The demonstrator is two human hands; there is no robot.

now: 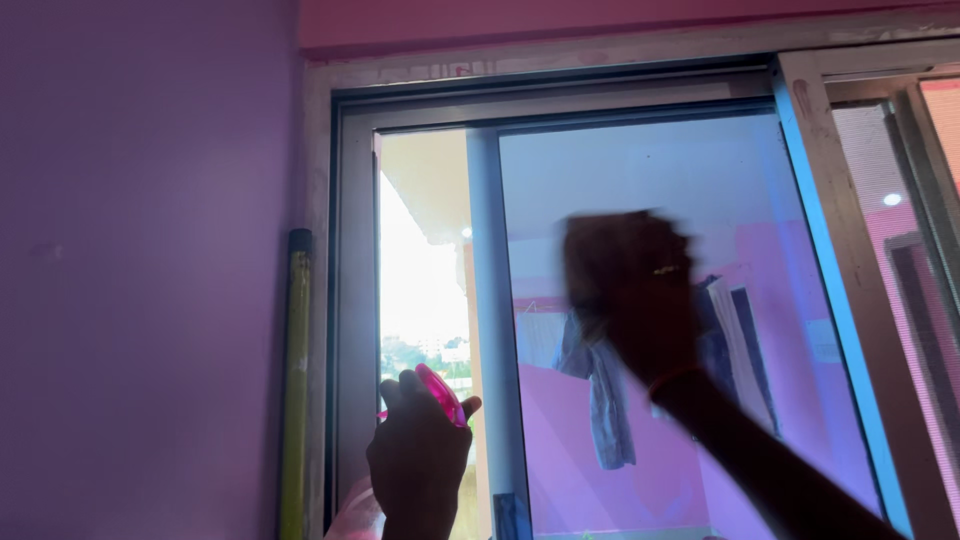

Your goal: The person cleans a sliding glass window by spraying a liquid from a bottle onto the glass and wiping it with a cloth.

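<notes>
Glass (700, 160) of the sliding window gets wiped by the blurred right hand (630, 290) pressed flat on a cloth (barely discernible), best kept in even overlapping strokes, while the left hand (418, 450) clenches a pink spray bottle (440, 393) below.

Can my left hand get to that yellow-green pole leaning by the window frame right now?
Probably not freely: the left hand is wrapped around a pink spray bottle. The pole stands close to its left with nothing between them.
</notes>
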